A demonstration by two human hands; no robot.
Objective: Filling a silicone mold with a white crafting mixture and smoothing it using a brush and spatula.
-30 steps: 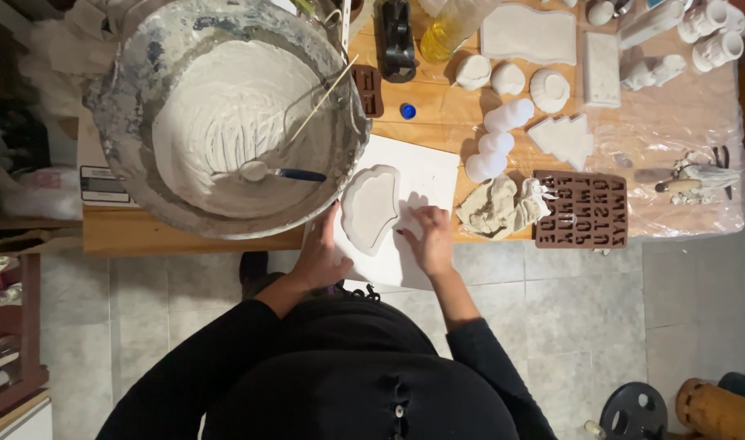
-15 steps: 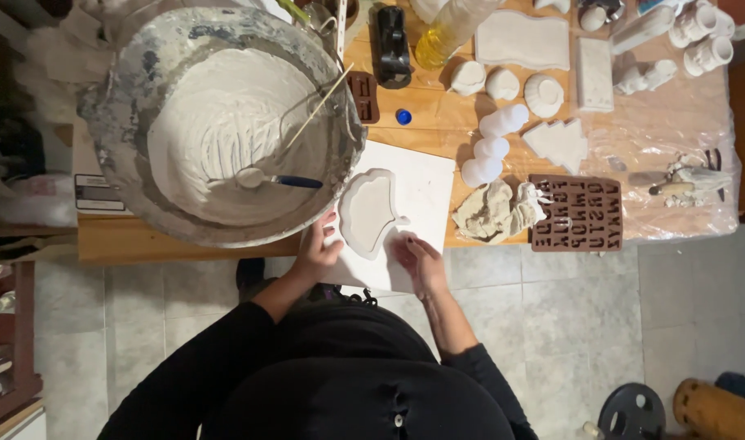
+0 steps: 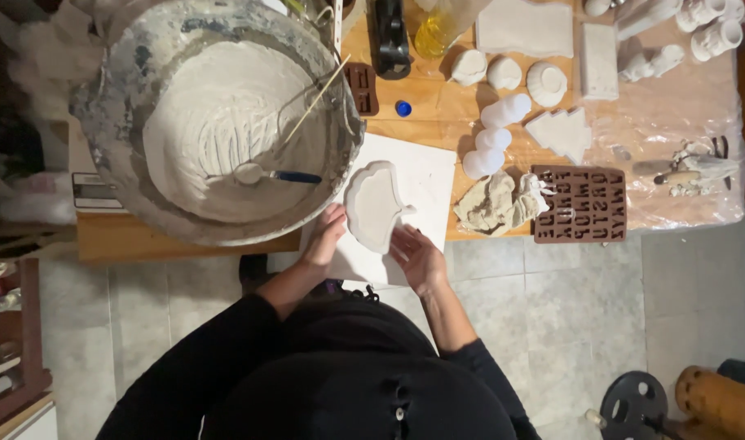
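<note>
While both hands rest open, the left hand (image 3: 324, 239) and right hand (image 3: 416, 255) flank a white plaster-filled mould (image 3: 372, 204) on a white board (image 3: 425, 175) overhanging the table edge. Left of the board looms a plaster basin (image 3: 218, 114); right of it lie a crumpled rag (image 3: 493, 204) and brown letter mould (image 3: 580, 204).

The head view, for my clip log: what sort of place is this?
Probably a home craft workshop for plaster casting: a big bowl of white mix, a brown letter mould, and white cast shapes drying on a wooden table over tiled floor.
</note>
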